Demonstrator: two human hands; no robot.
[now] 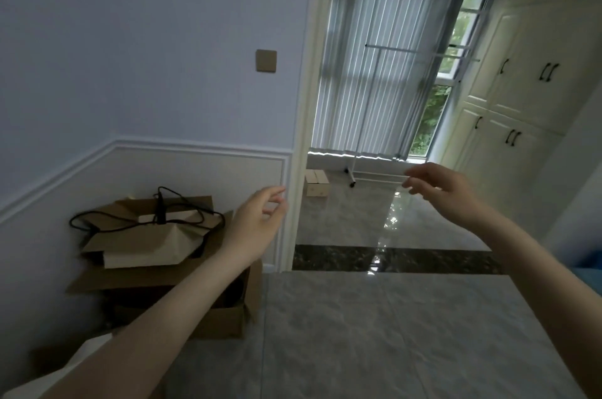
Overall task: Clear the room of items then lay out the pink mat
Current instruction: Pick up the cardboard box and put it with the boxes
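Note:
My left hand (pixel 257 222) is raised in front of the door frame, fingers loosely curled, holding nothing. My right hand (pixel 436 186) is stretched out toward the doorway at the same height, fingers relaxed and empty. Against the left wall stands an open cardboard box (pixel 224 317) with folded brown paper bags (pixel 146 245) piled on top and a black cable (pixel 153 213) lying looped over them. No pink mat is in view.
A doorway leads to a second room with a small cardboard box (pixel 316 186) by the frame, a white wheeled rack (pixel 374 170), vertical blinds (pixel 374 72) and white cabinets (pixel 521 89). Grey tiled floor (pixel 391 333) lies ahead. A blue thing (pixel 591 265) shows at the right edge.

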